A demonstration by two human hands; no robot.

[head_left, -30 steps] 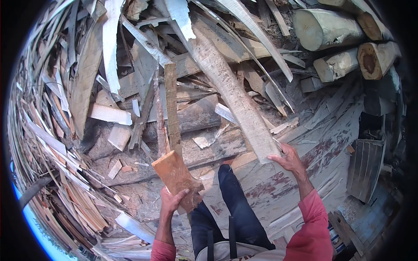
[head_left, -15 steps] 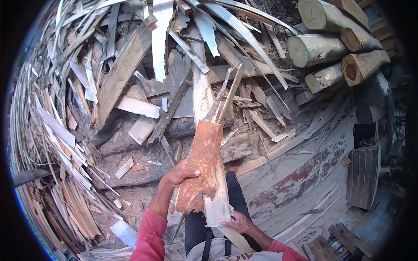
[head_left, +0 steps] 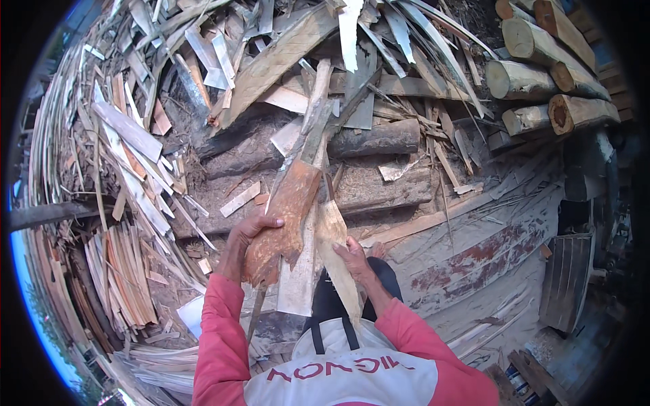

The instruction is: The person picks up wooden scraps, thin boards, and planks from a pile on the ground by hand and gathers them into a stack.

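Hands [head_left: 247, 237] raised bark slab [head_left: 284, 216] closer.

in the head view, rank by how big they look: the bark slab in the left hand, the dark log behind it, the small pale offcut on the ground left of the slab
1. Dark log or bark slab: unsure, since the slab is much nearer the camera.
2. Pale offcut, clearly smallest.

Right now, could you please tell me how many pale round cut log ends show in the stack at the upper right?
5: top-edge log end, orange one, upper pale one, middle one, reddish lowest. More may be hidden.
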